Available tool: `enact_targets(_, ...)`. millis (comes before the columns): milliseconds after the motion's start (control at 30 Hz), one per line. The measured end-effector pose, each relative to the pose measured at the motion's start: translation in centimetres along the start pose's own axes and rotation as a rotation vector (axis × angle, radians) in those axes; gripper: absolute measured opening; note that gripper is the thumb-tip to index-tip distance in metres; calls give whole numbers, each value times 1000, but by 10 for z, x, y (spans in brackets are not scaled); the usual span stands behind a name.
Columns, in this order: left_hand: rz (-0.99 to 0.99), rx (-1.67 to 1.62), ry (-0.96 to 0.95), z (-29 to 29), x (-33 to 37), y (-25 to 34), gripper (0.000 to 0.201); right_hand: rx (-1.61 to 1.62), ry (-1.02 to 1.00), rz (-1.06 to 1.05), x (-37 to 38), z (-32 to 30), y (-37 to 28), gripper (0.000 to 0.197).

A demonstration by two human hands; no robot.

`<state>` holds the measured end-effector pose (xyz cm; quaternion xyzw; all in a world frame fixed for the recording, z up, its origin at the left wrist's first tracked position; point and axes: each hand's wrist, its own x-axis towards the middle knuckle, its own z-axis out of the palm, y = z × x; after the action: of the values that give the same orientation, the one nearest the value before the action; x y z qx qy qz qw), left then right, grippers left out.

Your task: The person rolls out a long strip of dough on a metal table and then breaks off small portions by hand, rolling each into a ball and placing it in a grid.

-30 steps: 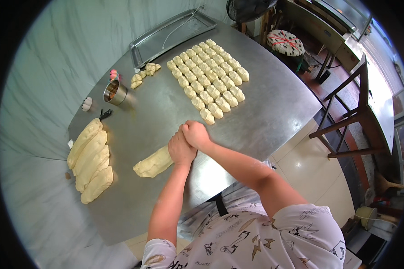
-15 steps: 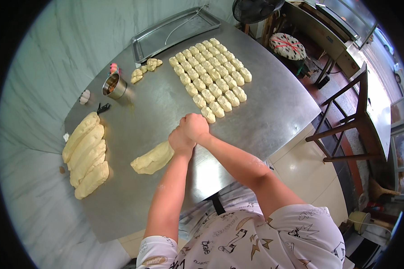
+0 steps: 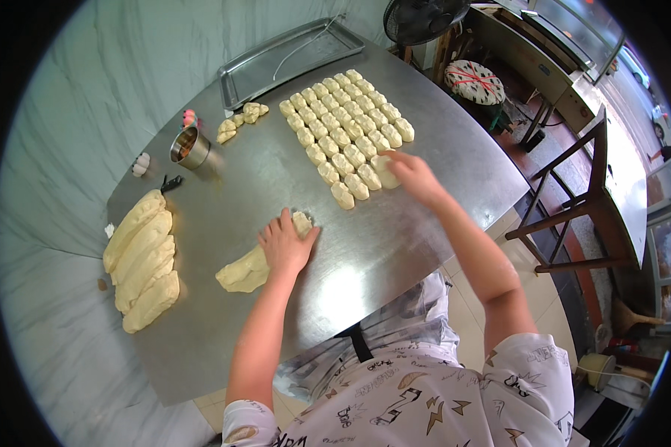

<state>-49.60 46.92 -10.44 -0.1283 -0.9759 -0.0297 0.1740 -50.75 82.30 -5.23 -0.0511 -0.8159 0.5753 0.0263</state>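
Observation:
My left hand (image 3: pixel 285 243) rests on the end of a long dough log (image 3: pixel 247 270) lying on the steel table (image 3: pixel 395 238), gripping its tip. My right hand (image 3: pixel 413 176) reaches to the near corner of a grid of several small dough pieces (image 3: pixel 343 127) and holds one small piece (image 3: pixel 384 170) against the table at the end of a row. Both forearms come in from the lower edge.
Several larger dough logs (image 3: pixel 143 261) lie side by side at the table's left. A small metal cup (image 3: pixel 188 146) and a few dough scraps (image 3: pixel 240 121) sit near an empty metal tray (image 3: pixel 291 59). A fan, a stool and wooden chair frames stand at the right.
My hands were together at the dough log's end. They have come apart: the right hand carried a small piece over to the grid, while the left stayed on the log.

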Motion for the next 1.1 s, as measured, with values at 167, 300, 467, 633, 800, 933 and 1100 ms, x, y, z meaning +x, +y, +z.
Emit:
enact_targets(167,77,88,-142,0,-15,-16,81,-220,169,13,45,-49,44,42)
enact_targets(300,94,101,-169,12,0,-20,78,-304,258,87,65,-28,66,42)
enact_targets(467,10,-35,-313,12,26,-23,72,-620,336,-84,72,-11,74,38)
enact_targets(633,-26,-214,-329,3,32,-41,73,-356,327,-247,16,102,-12,37)
enact_targets(800,38,-379,-110,6,7,-16,80,-3,-75,-110,-5,214,-4,37)
enact_targets(933,66,-184,39,12,-5,10,65,34,-10,74,-8,235,-6,42)
enact_targets(1100,-46,-180,-73,21,8,19,45,-14,86,101,2,255,-6,47)
